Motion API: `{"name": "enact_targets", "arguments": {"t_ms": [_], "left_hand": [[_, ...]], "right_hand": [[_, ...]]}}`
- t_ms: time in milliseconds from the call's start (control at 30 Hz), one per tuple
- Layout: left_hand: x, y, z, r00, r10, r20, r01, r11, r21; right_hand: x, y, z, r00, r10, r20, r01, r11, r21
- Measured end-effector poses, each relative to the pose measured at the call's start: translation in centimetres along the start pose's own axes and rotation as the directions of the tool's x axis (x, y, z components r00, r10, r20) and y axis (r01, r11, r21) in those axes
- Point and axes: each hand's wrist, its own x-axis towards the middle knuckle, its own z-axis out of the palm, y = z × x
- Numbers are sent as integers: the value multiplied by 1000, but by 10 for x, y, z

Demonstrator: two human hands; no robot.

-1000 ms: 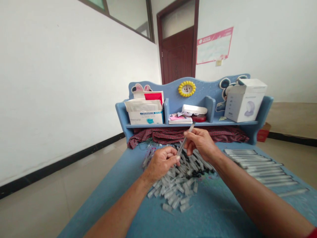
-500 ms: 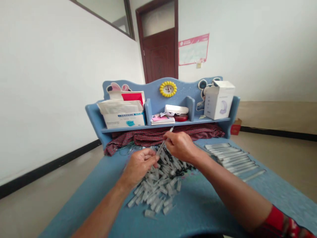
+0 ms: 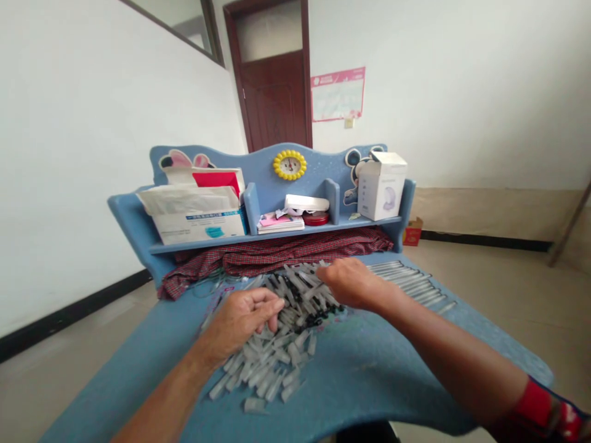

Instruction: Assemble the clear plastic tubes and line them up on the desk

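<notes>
A heap of clear plastic caps [image 3: 272,363] and black-tipped pen pieces [image 3: 300,292] lies on the blue desk [image 3: 369,375]. My left hand [image 3: 242,317] rests on the near left side of the heap, fingers curled in over the caps. My right hand [image 3: 346,283] lies palm down on the far right side of the heap, its fingers bent into the pen pieces. What either hand holds is hidden. A row of finished clear pens [image 3: 409,280] lies side by side to the right of my right hand.
The desk's blue shelf [image 3: 277,231] holds a box of masks [image 3: 203,221], booklets, a red tin and a white carton [image 3: 381,187]. A red checked cloth [image 3: 286,252] lies under it. White walls and a brown door stand behind.
My right hand held a pen tube up above the heap and has dropped onto the pile. My left hand has lowered onto the caps. The view has swung right.
</notes>
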Motion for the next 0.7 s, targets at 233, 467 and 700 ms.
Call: {"name": "enact_targets", "arguments": {"t_ms": [233, 467, 700], "left_hand": [[1, 3, 5, 992, -64, 109, 52, 993, 103], [4, 4, 6, 986, -99, 137, 78, 986, 149], [5, 1, 8, 983, -108, 151, 81, 981, 175]], "right_hand": [[-79, 84, 20, 888, 333, 316, -284, 939, -192], [-129, 115, 41, 791, 430, 436, -383, 903, -195], [-135, 109, 48, 807, 402, 432, -366, 915, -168]]}}
